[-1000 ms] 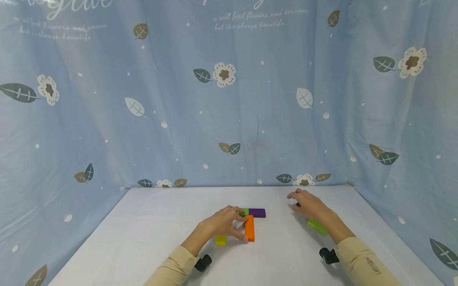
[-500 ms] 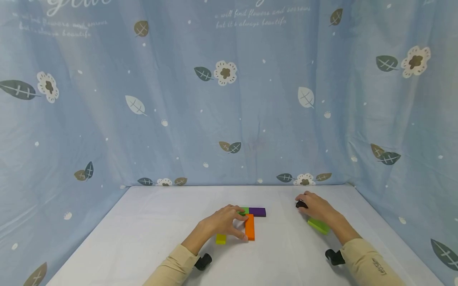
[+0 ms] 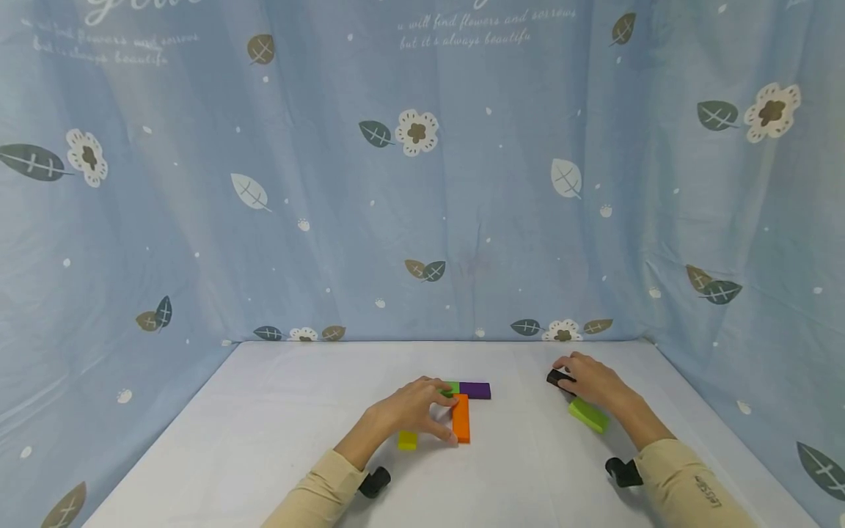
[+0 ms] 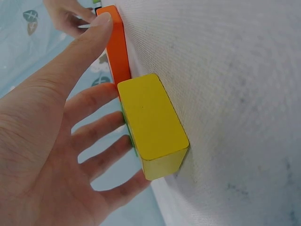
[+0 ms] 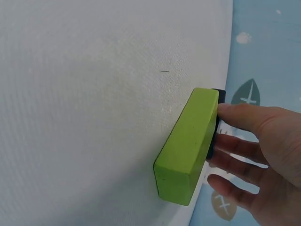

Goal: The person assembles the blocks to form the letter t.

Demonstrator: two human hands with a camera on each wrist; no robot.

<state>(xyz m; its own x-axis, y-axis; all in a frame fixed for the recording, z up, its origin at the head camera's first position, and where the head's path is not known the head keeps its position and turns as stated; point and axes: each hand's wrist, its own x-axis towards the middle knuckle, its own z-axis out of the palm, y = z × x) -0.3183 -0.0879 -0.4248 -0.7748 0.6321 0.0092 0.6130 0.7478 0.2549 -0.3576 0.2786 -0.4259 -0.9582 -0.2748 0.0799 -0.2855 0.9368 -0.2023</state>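
In the head view my left hand [image 3: 411,408] spans an orange block [image 3: 461,419], thumb at its near end and index finger at its far end. The other fingertips reach a green block [image 3: 452,388], mostly hidden behind the hand. A purple block [image 3: 475,391] lies end to end with the green one. Below the palm stands a yellow block [image 4: 153,117], large in the left wrist view. At the right, my right hand [image 3: 590,379] grips a black block [image 3: 560,379] between thumb and fingers. Just in front of it lies a lime green block [image 5: 186,143], which partly covers the black one in the right wrist view.
A white cloth [image 3: 264,425] covers the table. Blue patterned curtain [image 3: 475,205] hangs along the back and both sides. Dark camera mounts [image 3: 375,482] stick out beneath both wrists, low over the cloth.
My right hand has drawn back toward me and slightly right; more of the black block shows now. The left hand and the blocks around it have stayed in place.
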